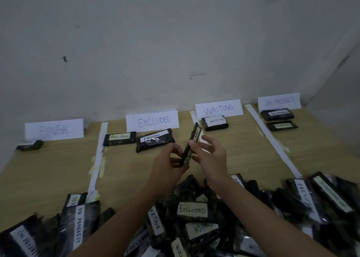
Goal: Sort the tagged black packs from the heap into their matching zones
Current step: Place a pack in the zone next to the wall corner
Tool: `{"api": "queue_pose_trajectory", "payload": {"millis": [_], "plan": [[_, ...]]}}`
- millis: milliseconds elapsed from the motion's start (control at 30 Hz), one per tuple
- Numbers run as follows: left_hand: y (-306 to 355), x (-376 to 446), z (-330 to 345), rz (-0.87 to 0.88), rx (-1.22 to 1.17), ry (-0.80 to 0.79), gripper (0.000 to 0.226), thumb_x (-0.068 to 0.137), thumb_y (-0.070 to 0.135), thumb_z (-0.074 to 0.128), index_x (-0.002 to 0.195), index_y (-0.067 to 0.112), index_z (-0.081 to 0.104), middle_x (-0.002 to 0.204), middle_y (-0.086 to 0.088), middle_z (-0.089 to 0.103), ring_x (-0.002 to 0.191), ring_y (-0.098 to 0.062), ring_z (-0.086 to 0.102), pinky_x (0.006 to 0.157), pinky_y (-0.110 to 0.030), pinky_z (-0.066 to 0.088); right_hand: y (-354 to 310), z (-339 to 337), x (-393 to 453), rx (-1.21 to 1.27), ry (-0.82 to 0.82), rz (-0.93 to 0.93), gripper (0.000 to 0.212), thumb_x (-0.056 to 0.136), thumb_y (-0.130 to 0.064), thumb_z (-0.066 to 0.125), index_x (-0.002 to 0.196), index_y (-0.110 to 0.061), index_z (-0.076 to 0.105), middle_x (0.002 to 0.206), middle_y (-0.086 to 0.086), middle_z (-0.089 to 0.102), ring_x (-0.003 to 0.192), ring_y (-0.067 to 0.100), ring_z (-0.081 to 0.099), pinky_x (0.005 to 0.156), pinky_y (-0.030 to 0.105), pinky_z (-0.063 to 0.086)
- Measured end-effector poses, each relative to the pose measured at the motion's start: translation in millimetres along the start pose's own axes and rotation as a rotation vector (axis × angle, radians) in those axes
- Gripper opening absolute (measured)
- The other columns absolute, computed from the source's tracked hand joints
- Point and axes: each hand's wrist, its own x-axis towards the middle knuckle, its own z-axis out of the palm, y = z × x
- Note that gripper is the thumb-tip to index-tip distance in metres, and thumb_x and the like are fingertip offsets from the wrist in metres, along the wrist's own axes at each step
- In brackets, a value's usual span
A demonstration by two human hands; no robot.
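Left hand (171, 165) holds pack (191, 143) upright, edge-on.

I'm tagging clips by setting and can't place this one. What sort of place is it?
Probably a makeshift sorting station in a plain room: a wooden tabletop against a bare wall, split by paper strips into zones with handwritten signs such as EXCLUDED, and a heap of tagged black packs in front.
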Motion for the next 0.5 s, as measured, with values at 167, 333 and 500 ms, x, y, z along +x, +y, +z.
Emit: {"api": "queue_pose_trajectory", "payload": {"millis": [167, 333, 500], "plan": [[10, 18, 42, 0.105, 0.128, -0.14, 0.038, 0.068, 0.0, 0.074, 0.084, 0.021, 0.047, 0.083, 0.01, 0.06, 0.075, -0.008, 0.066, 0.067, -0.026, 0.055, -11, -54, 10, -0.015, -0.036, -0.029, 0.028, 0.079, -0.015, 0.072, 0.101, -0.027, 0.06, 0.094, 0.002, 0.07, 0.086, 0.011, 0.066, 0.077, 0.032, 0.055], [34, 34, 113, 0.149, 0.268, -0.255, 0.039, 0.068, 0.008, 0.076, 0.088, 0.016, 0.044, 0.09, 0.005, 0.061, 0.079, -0.005, 0.06, 0.068, -0.03, 0.052, -23, -133, 37, -0.026, -0.042, -0.029, 0.037, 0.076, -0.017, 0.075, 0.11, -0.019, 0.061, 0.099, 0.007, 0.069, 0.089, 0.016, 0.067, 0.08, 0.034, 0.055], [57, 52, 203, 0.136, 0.375, -0.344, 0.049, 0.064, 0.02, 0.08, 0.099, 0.02, 0.046, 0.107, 0.003, 0.058, 0.095, -0.013, 0.056, 0.078, -0.033, 0.05, -29, -220, 81, -0.129, -0.012, -0.094, 0.047, 0.072, -0.018, 0.078, 0.116, -0.015, 0.062, 0.102, 0.013, 0.068, 0.092, 0.025, 0.068, 0.084, 0.045, 0.055]]}}
